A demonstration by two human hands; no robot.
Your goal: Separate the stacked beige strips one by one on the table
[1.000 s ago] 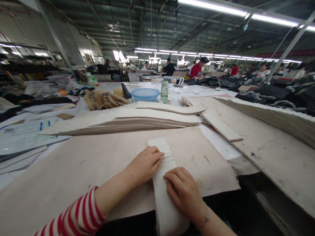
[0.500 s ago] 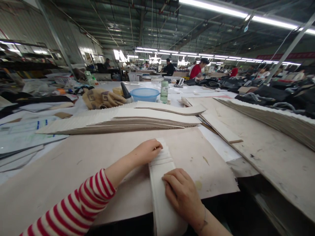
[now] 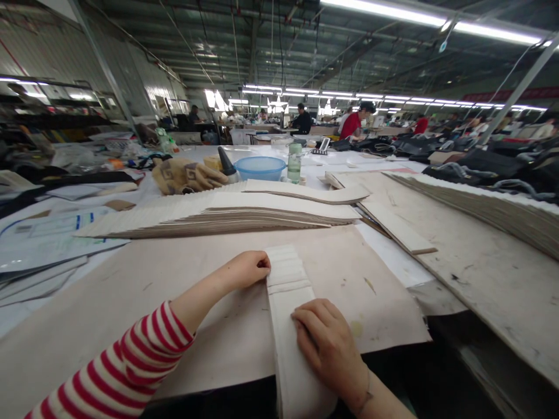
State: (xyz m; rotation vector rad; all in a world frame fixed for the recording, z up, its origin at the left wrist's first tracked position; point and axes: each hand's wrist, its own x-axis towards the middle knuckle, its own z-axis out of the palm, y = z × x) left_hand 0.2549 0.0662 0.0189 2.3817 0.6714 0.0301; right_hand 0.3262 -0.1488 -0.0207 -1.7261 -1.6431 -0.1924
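A stack of long white strips (image 3: 288, 291) lies fanned in steps on a beige sheet (image 3: 174, 302) at the near table edge, its near end drooping over the edge. My left hand (image 3: 244, 270), fingers curled, rests against the stack's left side near its far end. My right hand (image 3: 325, 343) lies flat on the stack's near part, fingers pressing down on the top strip. A red-and-white striped sleeve covers my left forearm.
A long fanned row of pale strips (image 3: 227, 212) crosses the table behind the sheet, with another row (image 3: 480, 206) at the right. Further back stand a blue bowl (image 3: 259, 167), a green bottle (image 3: 294, 163), a patterned bag (image 3: 186, 176). People work at distant tables.
My left hand has slid from the top of the stack to its left edge and further from me. The right hand has stayed pressed on the stack.
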